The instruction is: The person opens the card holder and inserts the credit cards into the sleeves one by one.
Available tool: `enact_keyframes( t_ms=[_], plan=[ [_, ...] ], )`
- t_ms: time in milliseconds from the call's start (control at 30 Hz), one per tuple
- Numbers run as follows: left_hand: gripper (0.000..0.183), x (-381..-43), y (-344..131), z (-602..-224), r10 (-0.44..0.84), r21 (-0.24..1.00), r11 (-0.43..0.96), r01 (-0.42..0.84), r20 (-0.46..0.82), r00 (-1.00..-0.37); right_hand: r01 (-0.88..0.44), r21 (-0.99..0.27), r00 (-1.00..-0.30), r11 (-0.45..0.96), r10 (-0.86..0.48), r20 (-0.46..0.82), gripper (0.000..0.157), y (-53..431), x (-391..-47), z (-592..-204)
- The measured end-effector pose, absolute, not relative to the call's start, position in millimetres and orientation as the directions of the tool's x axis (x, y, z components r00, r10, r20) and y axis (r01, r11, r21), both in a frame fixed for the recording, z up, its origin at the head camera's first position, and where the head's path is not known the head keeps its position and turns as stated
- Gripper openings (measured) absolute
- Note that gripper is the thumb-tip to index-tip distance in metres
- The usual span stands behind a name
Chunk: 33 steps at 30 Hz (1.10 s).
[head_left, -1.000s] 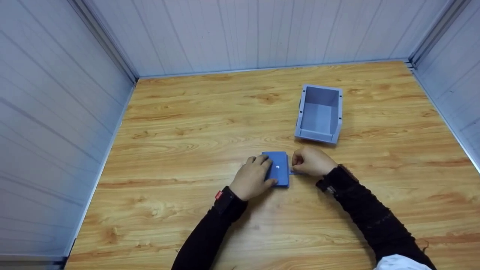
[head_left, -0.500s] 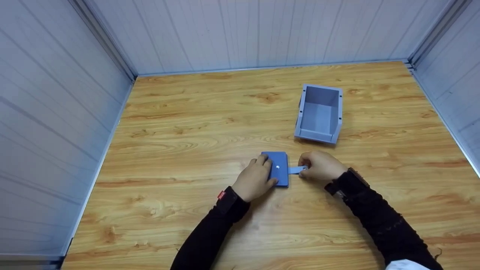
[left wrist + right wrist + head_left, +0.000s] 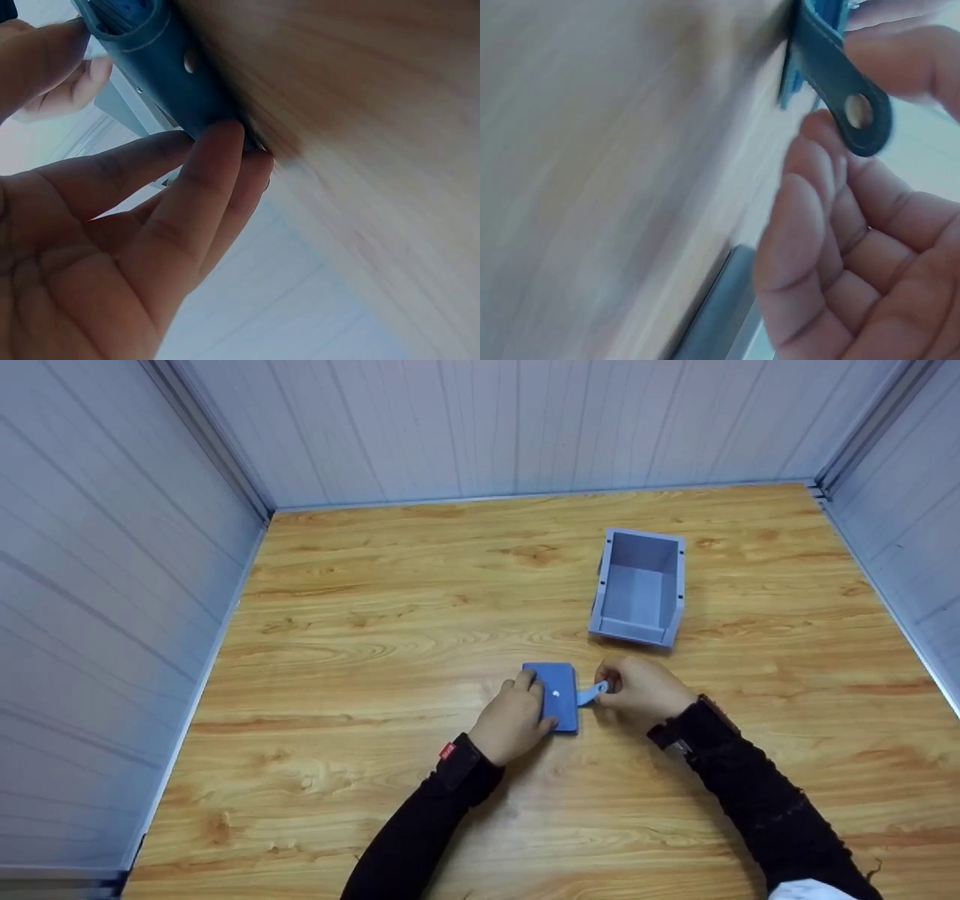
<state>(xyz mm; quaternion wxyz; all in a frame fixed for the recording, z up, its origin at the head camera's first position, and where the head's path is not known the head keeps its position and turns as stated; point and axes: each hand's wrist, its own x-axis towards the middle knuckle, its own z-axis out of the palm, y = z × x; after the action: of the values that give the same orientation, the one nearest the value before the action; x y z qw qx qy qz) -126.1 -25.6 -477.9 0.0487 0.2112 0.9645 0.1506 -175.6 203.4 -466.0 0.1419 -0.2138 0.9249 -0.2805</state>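
A small blue wallet (image 3: 559,712) with a snap button lies flat on the wooden table. My left hand (image 3: 510,718) holds it, thumb on the near edge and fingers over the far left side. In the left wrist view the fingertips press the spine of the wallet (image 3: 161,64). From the right side a narrow strap (image 3: 587,697) sticks out, and my right hand (image 3: 645,690) pinches it near its end. The right wrist view has the strap (image 3: 829,64) bent away from the wallet, its round metal snap facing the camera, between thumb and fingers.
A grey open-topped bin (image 3: 634,592) stands behind my right hand, a short way off. White panel walls (image 3: 480,427) enclose the wooden table (image 3: 360,622) at the back and both sides.
My right hand has moved right, and the strap has come into view out of the wallet's side. Its end now bends upward and away. The left hand has stayed nearly still on the wallet.
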Motion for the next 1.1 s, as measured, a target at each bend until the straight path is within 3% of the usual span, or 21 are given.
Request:
enact_keyframes(
  t_ms=[367, 1100],
  plan=[
    [0.064, -126.4, -25.3, -476.4, 0.430, 0.307, 0.861, 0.406, -0.011, -0.903, -0.379, -0.657, -0.870, 0.652, -0.494, 0.013, 0.018, 180.5, -176.2, -464.4],
    [0.065, -123.5, -23.8, -479.2, 0.440, 0.266, 0.862, 0.431, 0.027, -0.898, -0.380, -0.652, -0.848, 0.656, -0.529, -0.038, 0.014, 153.2, -180.6, -478.0]
  ],
)
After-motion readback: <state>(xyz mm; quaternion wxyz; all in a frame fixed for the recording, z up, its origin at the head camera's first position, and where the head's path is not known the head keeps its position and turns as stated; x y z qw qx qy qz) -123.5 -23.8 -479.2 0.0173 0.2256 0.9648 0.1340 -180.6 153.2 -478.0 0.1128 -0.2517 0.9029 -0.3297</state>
